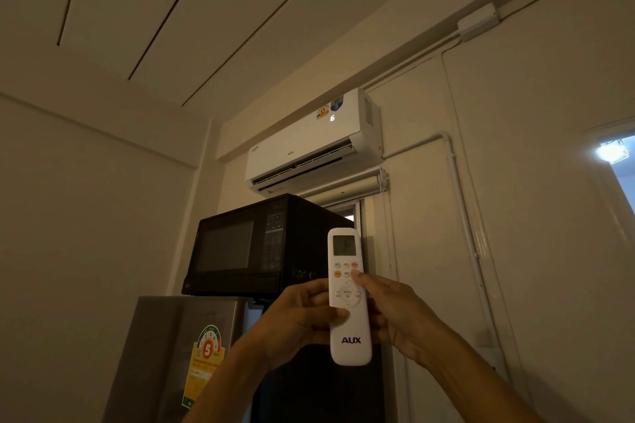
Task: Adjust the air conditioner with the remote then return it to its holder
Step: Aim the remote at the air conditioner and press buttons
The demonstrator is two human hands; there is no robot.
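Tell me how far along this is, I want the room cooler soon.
Done: the remote is out and aimed up at the air conditioner, whose flap is open and display lit. In hand: the left hand holds it while a right hand finger presses a button. Left: returning it to its holder, which isn't in view.

Both hands raised, L [302, 316] gripping, R [398, 312] thumb pressing

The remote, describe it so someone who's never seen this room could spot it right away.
Find the white air conditioner high on the wall, above a black microwave on a grey fridge. In front of the microwave, the left hand and right hand hold up the remote. It is the slim white bar with a small screen on top, coloured buttons and AUX printed near the bottom.
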